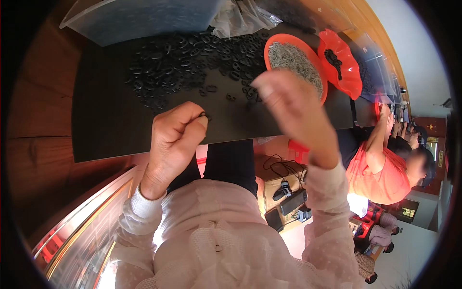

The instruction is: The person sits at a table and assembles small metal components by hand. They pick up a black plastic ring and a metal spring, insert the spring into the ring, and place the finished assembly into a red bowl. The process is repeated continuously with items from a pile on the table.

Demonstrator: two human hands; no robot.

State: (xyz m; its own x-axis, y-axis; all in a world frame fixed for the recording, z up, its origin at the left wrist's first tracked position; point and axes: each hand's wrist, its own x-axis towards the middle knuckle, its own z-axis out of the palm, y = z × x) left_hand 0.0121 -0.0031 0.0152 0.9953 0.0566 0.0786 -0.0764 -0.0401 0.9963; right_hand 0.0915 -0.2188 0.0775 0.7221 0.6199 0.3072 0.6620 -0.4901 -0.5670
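Observation:
My left hand (175, 130) is closed above the near part of the dark table. Between its thumb and index finger it pinches a small black oval ring (206, 116), mostly covered by the fingers. To the right, my right hand (291, 101) hangs smeared by motion at the near edge of an orange bowl (267, 47). That bowl holds many small grey metal pins (291, 59). Whether the right hand has anything in it cannot be made out. Beyond both hands lies a wide scatter of black oval rings (187, 60), some heaped and some loose.
A wavy-rimmed orange dish (353, 72) holds dark pieces. A clear plastic bin (139, 21) and a clear bag (240, 17) stand at the far side. On the right sits a person in an orange shirt (380, 168). Cables and black devices (293, 202) rest on a box below.

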